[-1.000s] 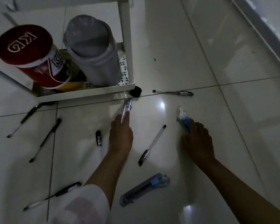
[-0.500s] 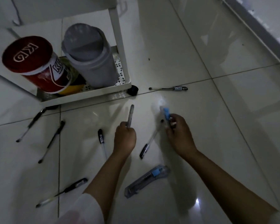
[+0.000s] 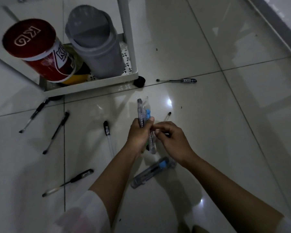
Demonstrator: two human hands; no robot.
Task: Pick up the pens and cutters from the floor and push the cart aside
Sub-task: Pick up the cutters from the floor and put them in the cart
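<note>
Cutters first: two of them bunched in my left hand [image 3: 138, 133], fingers wrapped tight round the pair, both pointing up and away from me. One is a clear cutter [image 3: 141, 113] with a ridged slider, pressed side by side against a blue-slider cutter [image 3: 148, 115]. My right hand [image 3: 171, 140] is right up against them, thumb and fingertips pinched together at the blue one's body, though whether they grip it or only touch it I cannot tell. Just behind my hands, one pen [image 3: 167, 116] pokes out on the floor, its tip showing past my knuckles. Below my wrists a third cutter [image 3: 151, 172] lies flat on the tile, blue slider up, angled toward my left forearm. Out to the left, a black-capped pen [image 3: 107, 135] lies near my left hand, another pen [image 3: 56, 132] slants farther left, another [image 3: 34, 114] runs up toward the cart, and one [image 3: 68, 182] lies near my white sleeve [image 3: 84, 212]. Away to the upper right, one more pen [image 3: 176, 80] lies along the grout line beside the cart's black caster [image 3: 139, 82]. Beyond sits the white cart [image 3: 91, 84], its bottom tray carrying a red canister [image 3: 40, 52] and a grey lidded bin [image 3: 94, 42] side by side. Glossy tiled floor [image 3: 225, 132] all round, dim light.
</note>
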